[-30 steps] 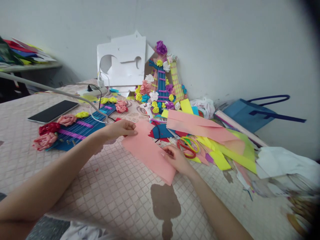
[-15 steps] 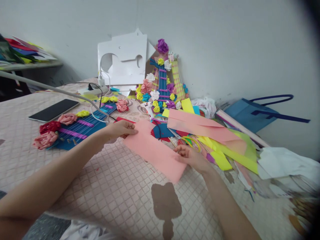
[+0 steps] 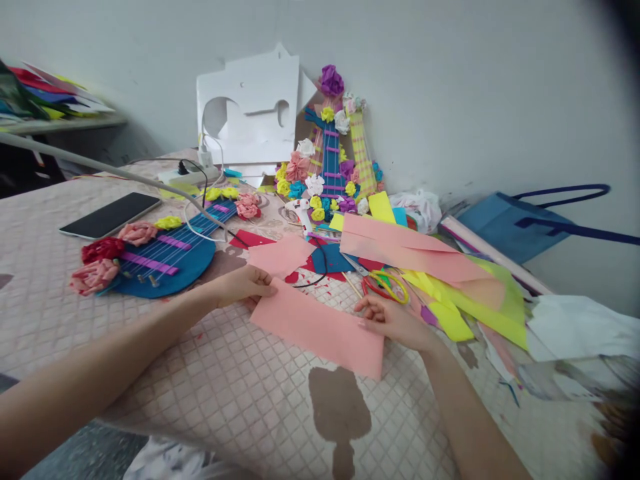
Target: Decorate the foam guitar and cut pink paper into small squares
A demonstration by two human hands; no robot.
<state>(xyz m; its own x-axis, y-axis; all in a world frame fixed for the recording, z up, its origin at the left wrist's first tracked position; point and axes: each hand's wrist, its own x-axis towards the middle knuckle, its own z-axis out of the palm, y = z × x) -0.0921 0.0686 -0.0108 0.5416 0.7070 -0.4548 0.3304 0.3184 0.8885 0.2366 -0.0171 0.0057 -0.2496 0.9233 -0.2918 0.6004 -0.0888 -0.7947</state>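
A pink paper strip (image 3: pixel 320 328) lies across the quilted table cover (image 3: pixel 240 393) in front of me. My left hand (image 3: pixel 241 287) pinches its left end, fingers closed on the edge. My right hand (image 3: pixel 395 321) grips the strip's right end, fingers curled over the upper edge. A second, smaller pink piece (image 3: pixel 281 255) lies just behind the strip. Red and yellow scissors (image 3: pixel 383 284) rest right behind my right hand.
A blue paper guitar with paper roses (image 3: pixel 155 257) lies at the left, a black tablet (image 3: pixel 109 215) behind it. A stack of pink and yellow sheets (image 3: pixel 425 263), a glue gun (image 3: pixel 303 213), a flowered guitar model (image 3: pixel 330 160), white cardboard (image 3: pixel 250 113) and a blue bag (image 3: pixel 505 223) crowd the back and right.
Both hands drew the pink strip toward me and turned it more level. The smaller pink piece stayed behind on the table. My right hand moved right, to the strip's far end.
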